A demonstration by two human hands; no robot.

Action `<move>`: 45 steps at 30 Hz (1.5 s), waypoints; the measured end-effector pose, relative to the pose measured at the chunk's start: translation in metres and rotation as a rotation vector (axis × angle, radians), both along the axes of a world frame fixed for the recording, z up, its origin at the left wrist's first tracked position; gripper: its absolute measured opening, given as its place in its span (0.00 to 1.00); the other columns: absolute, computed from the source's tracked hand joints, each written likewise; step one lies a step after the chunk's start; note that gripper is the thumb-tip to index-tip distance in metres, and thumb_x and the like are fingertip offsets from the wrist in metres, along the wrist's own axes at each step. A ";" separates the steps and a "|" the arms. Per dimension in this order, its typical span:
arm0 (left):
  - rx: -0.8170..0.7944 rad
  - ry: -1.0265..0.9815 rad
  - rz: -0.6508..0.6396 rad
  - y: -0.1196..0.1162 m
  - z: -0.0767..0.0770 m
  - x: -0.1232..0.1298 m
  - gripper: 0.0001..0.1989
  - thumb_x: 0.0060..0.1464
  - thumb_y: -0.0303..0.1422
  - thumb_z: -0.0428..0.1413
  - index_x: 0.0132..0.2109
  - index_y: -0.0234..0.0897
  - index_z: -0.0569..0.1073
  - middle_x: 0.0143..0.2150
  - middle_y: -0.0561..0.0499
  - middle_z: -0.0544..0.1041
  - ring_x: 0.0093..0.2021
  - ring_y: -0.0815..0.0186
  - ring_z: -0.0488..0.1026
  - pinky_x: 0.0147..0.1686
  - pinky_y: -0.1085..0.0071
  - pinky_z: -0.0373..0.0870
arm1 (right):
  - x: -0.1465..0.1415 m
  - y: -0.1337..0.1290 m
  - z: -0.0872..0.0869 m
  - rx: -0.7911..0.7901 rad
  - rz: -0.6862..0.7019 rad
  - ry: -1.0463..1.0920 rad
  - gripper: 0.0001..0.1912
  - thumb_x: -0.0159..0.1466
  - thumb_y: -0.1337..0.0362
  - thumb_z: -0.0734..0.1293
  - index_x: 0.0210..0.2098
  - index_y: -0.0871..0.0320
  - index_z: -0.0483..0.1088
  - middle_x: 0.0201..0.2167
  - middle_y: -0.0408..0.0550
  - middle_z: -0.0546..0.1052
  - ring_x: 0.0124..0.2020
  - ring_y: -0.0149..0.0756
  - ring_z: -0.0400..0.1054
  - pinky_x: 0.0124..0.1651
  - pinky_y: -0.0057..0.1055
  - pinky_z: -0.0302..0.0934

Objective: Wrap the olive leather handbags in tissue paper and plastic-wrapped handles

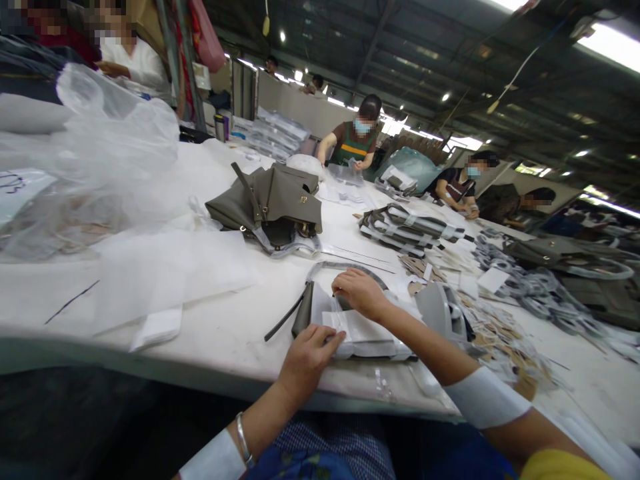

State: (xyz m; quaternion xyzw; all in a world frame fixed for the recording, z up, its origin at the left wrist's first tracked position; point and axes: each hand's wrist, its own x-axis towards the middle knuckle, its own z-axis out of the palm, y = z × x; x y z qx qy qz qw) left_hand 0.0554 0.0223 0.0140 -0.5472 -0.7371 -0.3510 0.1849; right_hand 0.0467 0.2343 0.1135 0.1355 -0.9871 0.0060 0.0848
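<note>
A dark olive-grey handbag (pixel 303 319) lies in front of me, mostly covered by white and clear wrapping (pixel 365 333). Its grey-wrapped handle arches behind, and a dark strap sticks out to the left. My left hand (pixel 310 353) rests on the bag's near left part, fingers stretched out and thumb apart. Over the bag's upper middle, my right hand (pixel 363 293) has its fingers bent down and closed at the wrapping; what lies between the fingertips is hidden. Farther back stands another olive-grey handbag (pixel 280 200), unwrapped, gold fittings showing.
Stacked wrapped bags (pixel 407 227) lie back right, with loose tags and cords (pixel 505 333) nearer me. Thin white sheets (pixel 170 273) and a heap of clear plastic bags (pixel 105 160) cover the left. Co-workers (pixel 350 140) work across the table (pixel 225 347).
</note>
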 end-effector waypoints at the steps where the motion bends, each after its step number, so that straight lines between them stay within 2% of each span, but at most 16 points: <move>1: -0.001 -0.002 -0.002 0.000 0.000 0.000 0.17 0.62 0.25 0.53 0.57 0.38 0.71 0.45 0.46 0.74 0.44 0.61 0.70 0.47 0.63 0.73 | -0.004 -0.001 -0.002 0.013 -0.005 -0.034 0.04 0.64 0.70 0.67 0.36 0.55 0.73 0.35 0.45 0.78 0.44 0.38 0.70 0.56 0.37 0.55; 6: -0.007 -0.001 0.007 0.000 0.000 0.000 0.17 0.61 0.25 0.55 0.57 0.38 0.71 0.45 0.46 0.75 0.44 0.61 0.71 0.47 0.63 0.73 | -0.020 -0.004 -0.010 0.047 -0.143 -0.222 0.03 0.61 0.68 0.71 0.35 0.54 0.76 0.42 0.49 0.78 0.49 0.43 0.69 0.52 0.38 0.59; 9: -0.010 -0.006 0.015 0.001 0.001 0.000 0.17 0.62 0.26 0.54 0.57 0.38 0.71 0.45 0.46 0.75 0.44 0.61 0.71 0.47 0.63 0.73 | -0.027 -0.003 -0.017 0.052 -0.220 -0.271 0.01 0.60 0.66 0.72 0.31 0.55 0.77 0.37 0.51 0.80 0.44 0.46 0.72 0.46 0.38 0.62; 12: -0.004 -0.008 0.018 0.001 0.001 0.000 0.17 0.62 0.26 0.54 0.57 0.38 0.71 0.45 0.46 0.75 0.44 0.61 0.70 0.46 0.63 0.73 | -0.035 -0.004 -0.026 0.028 -0.315 -0.322 0.03 0.57 0.67 0.73 0.27 0.54 0.77 0.31 0.49 0.80 0.36 0.44 0.74 0.39 0.34 0.63; 14: -0.007 -0.006 0.014 0.001 0.000 -0.001 0.17 0.62 0.25 0.54 0.57 0.38 0.71 0.45 0.46 0.74 0.44 0.60 0.70 0.46 0.63 0.73 | -0.041 -0.006 -0.030 -0.013 -0.353 -0.332 0.05 0.57 0.69 0.71 0.32 0.53 0.77 0.31 0.48 0.81 0.36 0.42 0.75 0.38 0.32 0.64; 18: 0.003 -0.003 0.005 0.000 0.001 -0.001 0.17 0.61 0.26 0.55 0.57 0.37 0.71 0.45 0.46 0.74 0.44 0.60 0.70 0.46 0.63 0.73 | -0.045 -0.009 -0.028 -0.142 -0.334 -0.342 0.21 0.60 0.75 0.66 0.52 0.55 0.72 0.37 0.47 0.82 0.37 0.38 0.76 0.38 0.29 0.65; 20: 0.011 -0.007 -0.001 -0.001 0.003 -0.001 0.17 0.61 0.26 0.55 0.56 0.37 0.71 0.45 0.46 0.74 0.44 0.60 0.70 0.45 0.64 0.73 | -0.040 -0.005 -0.021 -0.212 -0.295 -0.356 0.21 0.64 0.72 0.65 0.56 0.55 0.69 0.42 0.46 0.82 0.39 0.34 0.77 0.41 0.27 0.66; 22: 0.006 -0.011 -0.009 -0.001 0.004 0.000 0.17 0.61 0.26 0.56 0.57 0.37 0.71 0.45 0.46 0.75 0.44 0.61 0.70 0.46 0.64 0.73 | -0.028 0.003 -0.013 -0.296 -0.221 -0.397 0.23 0.66 0.64 0.65 0.61 0.54 0.66 0.50 0.47 0.79 0.46 0.35 0.76 0.49 0.28 0.66; 24: -0.001 -0.008 -0.009 -0.001 0.004 0.000 0.17 0.61 0.27 0.56 0.57 0.37 0.71 0.45 0.46 0.75 0.44 0.60 0.70 0.46 0.63 0.73 | -0.013 0.012 -0.009 -0.348 -0.146 -0.455 0.35 0.61 0.53 0.70 0.65 0.54 0.61 0.58 0.50 0.74 0.56 0.41 0.70 0.57 0.34 0.63; 26: -0.011 -0.004 -0.005 -0.001 0.002 0.000 0.18 0.61 0.27 0.56 0.58 0.38 0.71 0.46 0.46 0.75 0.45 0.60 0.70 0.46 0.62 0.73 | -0.001 0.018 -0.010 -0.349 -0.128 -0.507 0.47 0.54 0.48 0.74 0.68 0.55 0.58 0.63 0.55 0.69 0.62 0.49 0.65 0.62 0.41 0.59; 28: -0.025 -0.001 0.001 -0.001 0.000 0.000 0.19 0.61 0.27 0.56 0.58 0.38 0.70 0.47 0.46 0.74 0.45 0.59 0.70 0.47 0.62 0.73 | 0.003 0.021 -0.016 -0.333 -0.169 -0.537 0.50 0.51 0.46 0.75 0.68 0.56 0.58 0.64 0.57 0.67 0.62 0.53 0.63 0.63 0.44 0.58; 33: -0.046 0.016 0.014 -0.001 -0.001 0.000 0.21 0.60 0.24 0.56 0.60 0.39 0.69 0.48 0.45 0.74 0.48 0.59 0.70 0.49 0.61 0.73 | -0.007 0.021 -0.031 -0.451 -0.285 -0.518 0.36 0.54 0.48 0.74 0.60 0.50 0.69 0.54 0.49 0.76 0.54 0.47 0.70 0.56 0.37 0.63; 38: -0.071 0.075 0.040 -0.001 0.002 0.000 0.23 0.58 0.20 0.55 0.60 0.39 0.70 0.48 0.45 0.75 0.46 0.59 0.71 0.48 0.61 0.74 | -0.008 0.019 -0.043 -0.535 -0.347 -0.392 0.23 0.57 0.50 0.73 0.48 0.53 0.77 0.41 0.44 0.81 0.41 0.39 0.74 0.43 0.28 0.63; 42: -0.083 0.092 0.026 -0.003 0.002 0.001 0.27 0.56 0.18 0.55 0.61 0.40 0.70 0.50 0.45 0.74 0.48 0.57 0.70 0.50 0.59 0.73 | -0.008 0.007 -0.046 -0.561 -0.421 -0.250 0.14 0.66 0.57 0.65 0.43 0.57 0.79 0.37 0.45 0.82 0.40 0.36 0.74 0.43 0.27 0.63; 45: -0.088 0.031 -0.024 -0.009 0.010 0.003 0.27 0.57 0.20 0.53 0.63 0.41 0.68 0.53 0.43 0.74 0.52 0.55 0.69 0.54 0.56 0.71 | 0.004 0.006 -0.033 -0.560 -0.452 -0.132 0.15 0.70 0.61 0.62 0.45 0.57 0.79 0.42 0.45 0.82 0.46 0.36 0.73 0.49 0.26 0.62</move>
